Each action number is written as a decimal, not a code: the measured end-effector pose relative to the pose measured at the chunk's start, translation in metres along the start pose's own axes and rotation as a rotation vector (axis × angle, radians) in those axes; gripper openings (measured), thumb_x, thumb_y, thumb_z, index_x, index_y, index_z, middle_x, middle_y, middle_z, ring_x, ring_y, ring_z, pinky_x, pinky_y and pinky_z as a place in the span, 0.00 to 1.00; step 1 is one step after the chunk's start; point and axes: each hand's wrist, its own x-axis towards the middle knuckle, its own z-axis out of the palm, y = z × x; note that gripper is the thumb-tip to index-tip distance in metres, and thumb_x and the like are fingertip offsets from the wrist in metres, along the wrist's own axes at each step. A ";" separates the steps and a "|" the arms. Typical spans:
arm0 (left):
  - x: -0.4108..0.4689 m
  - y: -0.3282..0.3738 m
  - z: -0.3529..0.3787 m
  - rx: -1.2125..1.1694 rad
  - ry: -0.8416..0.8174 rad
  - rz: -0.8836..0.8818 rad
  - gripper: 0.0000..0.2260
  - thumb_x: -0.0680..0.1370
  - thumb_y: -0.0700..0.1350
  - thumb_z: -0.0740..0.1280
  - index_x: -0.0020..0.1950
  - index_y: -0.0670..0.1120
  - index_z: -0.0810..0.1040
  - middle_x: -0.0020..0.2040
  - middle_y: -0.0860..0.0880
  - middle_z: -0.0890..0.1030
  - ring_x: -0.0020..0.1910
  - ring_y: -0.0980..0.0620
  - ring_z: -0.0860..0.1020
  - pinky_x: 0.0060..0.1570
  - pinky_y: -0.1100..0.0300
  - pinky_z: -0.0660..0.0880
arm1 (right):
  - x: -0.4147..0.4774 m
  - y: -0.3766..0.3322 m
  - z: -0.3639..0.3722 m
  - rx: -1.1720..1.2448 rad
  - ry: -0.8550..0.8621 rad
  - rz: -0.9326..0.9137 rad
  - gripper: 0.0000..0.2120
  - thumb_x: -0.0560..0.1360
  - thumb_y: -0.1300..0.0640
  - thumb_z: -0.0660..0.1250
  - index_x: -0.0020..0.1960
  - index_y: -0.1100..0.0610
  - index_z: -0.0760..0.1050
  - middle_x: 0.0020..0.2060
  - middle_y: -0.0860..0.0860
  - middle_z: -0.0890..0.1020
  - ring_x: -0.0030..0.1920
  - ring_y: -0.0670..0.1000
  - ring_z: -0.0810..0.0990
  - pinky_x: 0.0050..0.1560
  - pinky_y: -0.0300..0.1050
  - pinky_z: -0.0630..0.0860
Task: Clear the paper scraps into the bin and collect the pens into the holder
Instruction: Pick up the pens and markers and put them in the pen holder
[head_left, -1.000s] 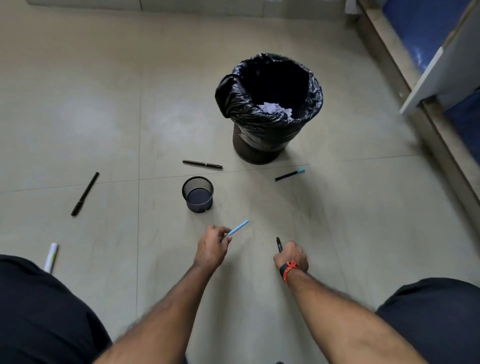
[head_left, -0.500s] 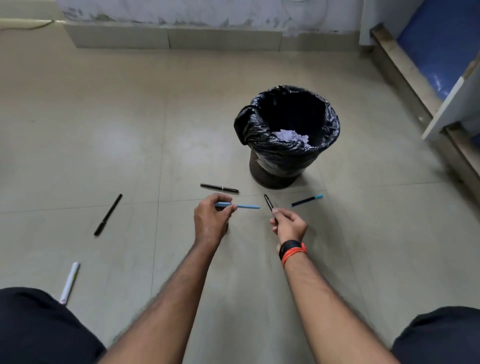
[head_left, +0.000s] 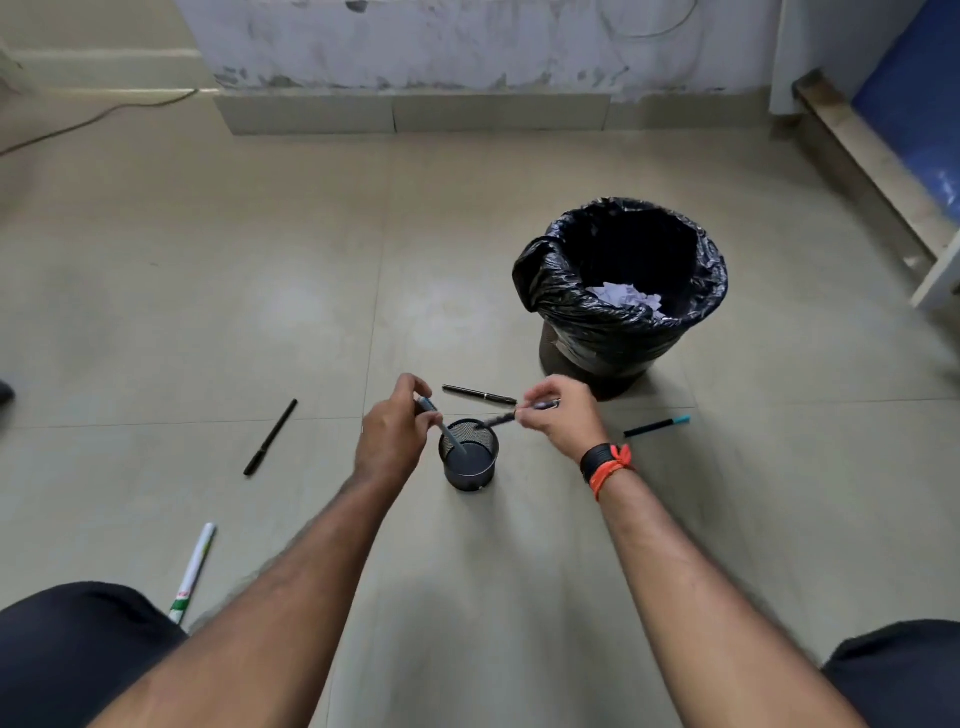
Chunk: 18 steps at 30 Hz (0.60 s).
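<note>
So we're squatting on the tiled floor with both hands over the black mesh holder, which sits just in front of us, a little left of the bin. Our left hand pinches a light blue pen by its top end, tilted, with the lower end already down inside the holder. Our right hand, the one with the black and orange wristband, pinches a dark pen that lies nearly flat, its tip reaching over the holder's rim; it's blurry, so we can't tell if it touches the mesh. The bin has a black bag folded over its rim, and the white paper scraps are sitting inside it. Four pens are out on the floor: a black pen just behind the holder, between our hands; a longer black pen off to the left; a teal-capped pen to the right, near the base of the bin; and a white pen beside our left knee.
</note>
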 end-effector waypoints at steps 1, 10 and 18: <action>-0.001 -0.003 0.003 0.038 -0.002 0.017 0.10 0.75 0.44 0.70 0.53 0.49 0.72 0.45 0.49 0.84 0.45 0.44 0.80 0.43 0.53 0.77 | 0.001 -0.002 0.006 -0.123 -0.050 -0.020 0.08 0.66 0.66 0.75 0.39 0.55 0.80 0.32 0.48 0.81 0.34 0.45 0.78 0.39 0.39 0.75; 0.012 -0.018 0.040 0.320 -0.158 0.074 0.08 0.76 0.45 0.66 0.55 0.51 0.77 0.49 0.46 0.83 0.50 0.43 0.78 0.43 0.53 0.75 | 0.005 0.000 0.061 -0.810 -0.369 -0.113 0.12 0.69 0.64 0.64 0.45 0.49 0.78 0.49 0.52 0.81 0.50 0.56 0.79 0.41 0.44 0.72; 0.022 -0.034 0.039 0.196 -0.166 0.055 0.13 0.72 0.46 0.72 0.56 0.52 0.77 0.51 0.51 0.83 0.51 0.47 0.80 0.49 0.53 0.77 | 0.014 0.007 0.068 -0.863 -0.357 -0.167 0.15 0.71 0.56 0.69 0.58 0.48 0.75 0.53 0.50 0.81 0.55 0.56 0.79 0.50 0.49 0.77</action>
